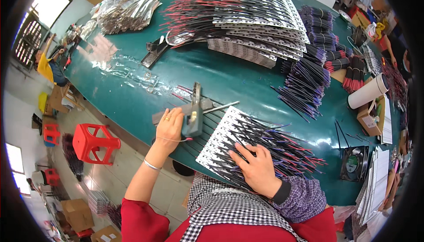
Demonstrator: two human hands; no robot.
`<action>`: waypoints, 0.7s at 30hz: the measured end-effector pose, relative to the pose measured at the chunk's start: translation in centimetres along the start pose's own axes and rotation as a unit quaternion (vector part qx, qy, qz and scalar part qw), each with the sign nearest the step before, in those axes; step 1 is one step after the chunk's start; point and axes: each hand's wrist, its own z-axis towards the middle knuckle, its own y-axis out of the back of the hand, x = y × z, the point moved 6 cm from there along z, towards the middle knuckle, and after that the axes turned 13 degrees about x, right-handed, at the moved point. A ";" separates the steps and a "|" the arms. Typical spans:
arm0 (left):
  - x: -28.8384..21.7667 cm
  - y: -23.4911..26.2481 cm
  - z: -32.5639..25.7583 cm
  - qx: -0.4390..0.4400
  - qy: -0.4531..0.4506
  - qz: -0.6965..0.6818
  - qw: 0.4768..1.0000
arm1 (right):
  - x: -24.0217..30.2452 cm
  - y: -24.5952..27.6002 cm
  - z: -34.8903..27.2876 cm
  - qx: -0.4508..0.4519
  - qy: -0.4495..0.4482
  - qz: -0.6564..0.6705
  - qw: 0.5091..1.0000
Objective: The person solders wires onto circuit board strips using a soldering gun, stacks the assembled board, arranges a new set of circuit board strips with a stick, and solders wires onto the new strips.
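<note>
Left hand [170, 125] grips glue gun [193, 118] (right hand [256, 167] presses wired strips [229, 140])

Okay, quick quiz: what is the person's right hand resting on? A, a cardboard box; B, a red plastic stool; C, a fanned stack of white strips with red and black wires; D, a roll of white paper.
C: the right hand lies flat, fingers spread, on the fanned stack of white strips with wires, on the green table.

left hand [170, 125] on tool [193, 117] | right hand [256, 168] on wired strips [229, 140], tool's right | table [247, 83] beneath
</note>
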 end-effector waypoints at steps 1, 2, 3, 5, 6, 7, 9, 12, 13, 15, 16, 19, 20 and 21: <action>0.3 0.0 0.0 -0.009 0.002 -0.004 1.000 | -0.3 -0.2 -0.5 -0.007 -0.002 -0.017 1.000; 0.6 0.1 0.0 -0.018 0.005 -0.008 1.000 | -0.4 -0.3 -0.9 -0.013 -0.004 -0.034 0.999; 0.7 -0.1 0.1 -0.019 0.004 -0.005 1.000 | -0.6 -0.2 -1.0 -0.012 -0.007 -0.028 1.000; 1.1 -0.3 0.4 -0.039 0.034 -0.008 0.999 | -0.8 -0.1 -1.7 -0.011 -0.016 -0.017 1.000; 1.3 -0.5 0.6 -0.043 0.035 -0.006 0.998 | -1.1 -0.1 -2.2 -0.009 -0.026 -0.007 1.000; 1.9 -0.7 0.9 -0.049 0.060 0.011 0.997 | -1.2 0.0 -2.6 -0.007 -0.028 -0.009 1.000; 3.1 -1.0 1.4 -0.060 0.088 0.029 0.994 | -1.1 0.5 -3.2 -0.001 -0.028 -0.007 1.000; 5.8 -1.0 1.4 -0.069 0.131 0.048 0.988 | -1.1 0.4 -4.6 0.012 -0.034 -0.005 0.999; 6.6 -1.0 1.1 -0.072 0.141 0.047 0.986 | -1.2 0.6 -5.3 0.012 -0.041 -0.006 0.999; 7.7 -0.6 0.3 -0.082 0.161 0.060 0.982 | -1.3 1.2 -7.0 -0.001 -0.061 0.000 0.998; 7.6 -0.5 0.5 -0.089 0.159 0.060 0.981 | -1.8 1.3 -7.9 -0.012 -0.078 -0.012 0.997; 6.4 1.8 0.6 -0.153 0.139 0.042 0.977 | -2.5 1.6 -8.3 -0.007 -0.089 -0.019 0.996; 5.9 3.1 1.0 -0.158 0.136 0.043 0.977 | -2.5 1.8 -8.3 -0.017 -0.083 -0.008 0.996; 6.2 4.2 1.2 -0.172 0.197 -0.094 0.961 | -2.8 1.7 -8.3 -0.024 -0.082 0.002 0.996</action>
